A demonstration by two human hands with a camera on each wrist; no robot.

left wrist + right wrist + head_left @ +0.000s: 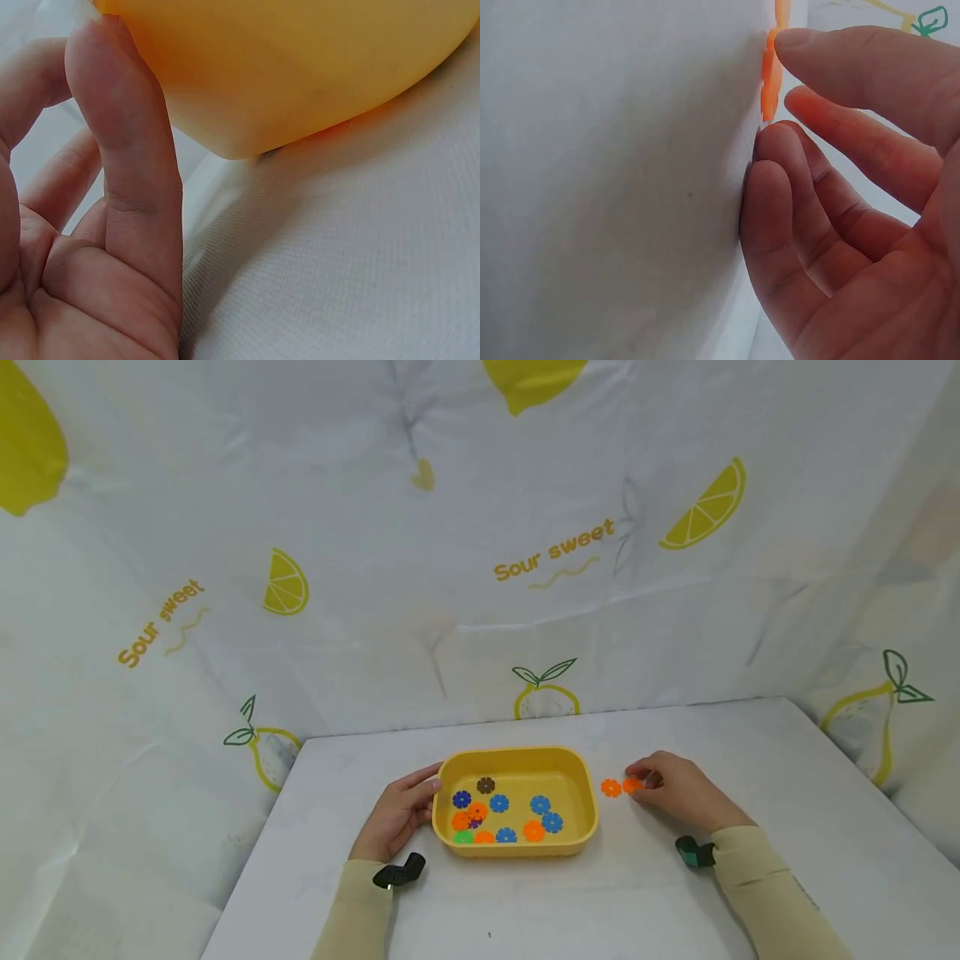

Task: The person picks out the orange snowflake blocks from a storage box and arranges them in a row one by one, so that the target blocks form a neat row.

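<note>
A yellow plastic tray [517, 851] lies on the white table, holding several notched snowflake discs. My left hand [397, 814] holds its left end, thumb at the rim; the left wrist view shows the thumb [124, 112] against the yellow wall. To the right of the tray, my right hand [682, 789] has thumb and index finger at an orange snowflake disc [631, 784]. A second orange disc [611, 788] lies just left of it. Seen edge-on in the right wrist view, the orange disc [770, 82] is at the tabletop, and the other fingers [769, 195] rest on the surface.
Inside the tray are blue discs [540, 805], orange discs [534, 831], a brown disc [486, 785] and a green disc [463, 837]. A lemon-print cloth [390, 635] hangs behind the table [555, 910]. Black straps [400, 871] circle both wrists.
</note>
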